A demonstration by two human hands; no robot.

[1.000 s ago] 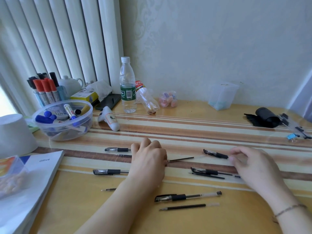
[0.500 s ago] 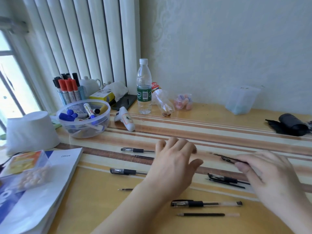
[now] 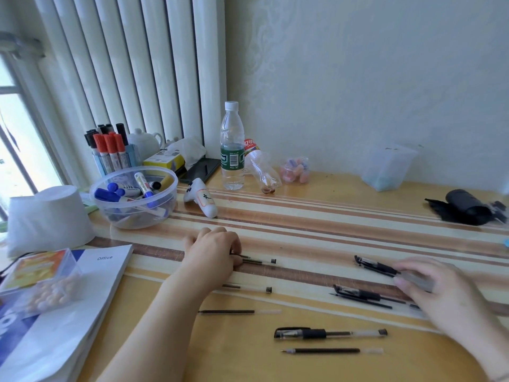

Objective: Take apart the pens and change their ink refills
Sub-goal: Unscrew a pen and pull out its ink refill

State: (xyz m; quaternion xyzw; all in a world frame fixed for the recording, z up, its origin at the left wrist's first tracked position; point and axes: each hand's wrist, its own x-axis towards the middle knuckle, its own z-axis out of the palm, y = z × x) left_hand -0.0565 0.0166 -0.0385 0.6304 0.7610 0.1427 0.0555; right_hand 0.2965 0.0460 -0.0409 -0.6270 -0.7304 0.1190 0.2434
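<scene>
- Altogether five slim black-gripped pens (image 3: 330,333) with clear barrels lie on the striped wooden table (image 3: 316,224), each beside a thin refill (image 3: 325,350).
- Left hand (image 3: 212,250) curls over the far-left pen, fingertips pinching its barrel.
- Right hand (image 3: 440,288) is blurred; it seems to pinch a pen's clear barrel.
- Behind: one clear bowl of markers (image 3: 135,197), one water bottle (image 3: 232,147).

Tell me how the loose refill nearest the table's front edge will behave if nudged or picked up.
The loose refill is a thin round tube lying flat on the glossy table, so it will probably roll or skid if nudged. It looks very light, and may flex slightly. Its slimness likely demands a fingertip pinch.
</scene>
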